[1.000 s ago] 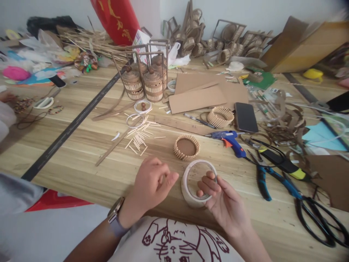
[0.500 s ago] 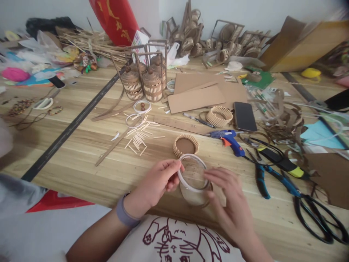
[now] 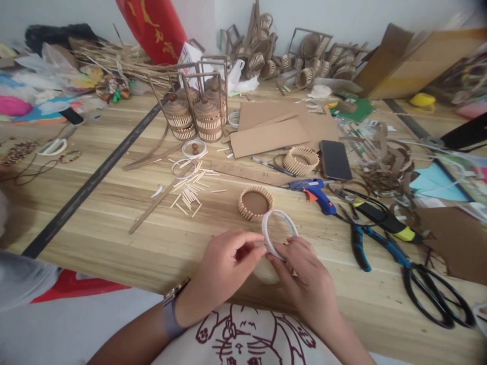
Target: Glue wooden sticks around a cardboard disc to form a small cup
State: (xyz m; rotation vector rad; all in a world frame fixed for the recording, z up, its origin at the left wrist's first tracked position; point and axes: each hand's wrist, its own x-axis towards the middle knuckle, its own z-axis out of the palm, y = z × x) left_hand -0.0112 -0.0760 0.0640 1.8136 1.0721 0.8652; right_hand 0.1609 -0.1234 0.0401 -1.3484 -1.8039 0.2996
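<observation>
A thin white roll of tape [image 3: 267,234] is held tilted above the table's front edge, with print on its inner core. My right hand [image 3: 306,276] is closed around the lower right of the roll. At the roll's left edge, my left hand [image 3: 228,263] is closed in a pinch with thumb and forefinger; whether a loose tape end lies between them is too small to tell. Just behind the roll stands a round tray of small wooden sticks with a brown base [image 3: 255,203]. A similar stick ring [image 3: 301,161] lies farther back.
Loose sticks [image 3: 190,195] and two white rings lie left of centre. A blue glue gun [image 3: 317,192], a phone [image 3: 336,160], pliers [image 3: 361,248] and black-handled scissors [image 3: 437,299] lie to the right. Lidded stick baskets [image 3: 207,119] and cardboard sheets [image 3: 270,137] are behind.
My right hand has closed on the tape roll, which has turned more upright and shifted slightly right. My left hand has moved from the roll's upper left to a pinch at its lower left edge.
</observation>
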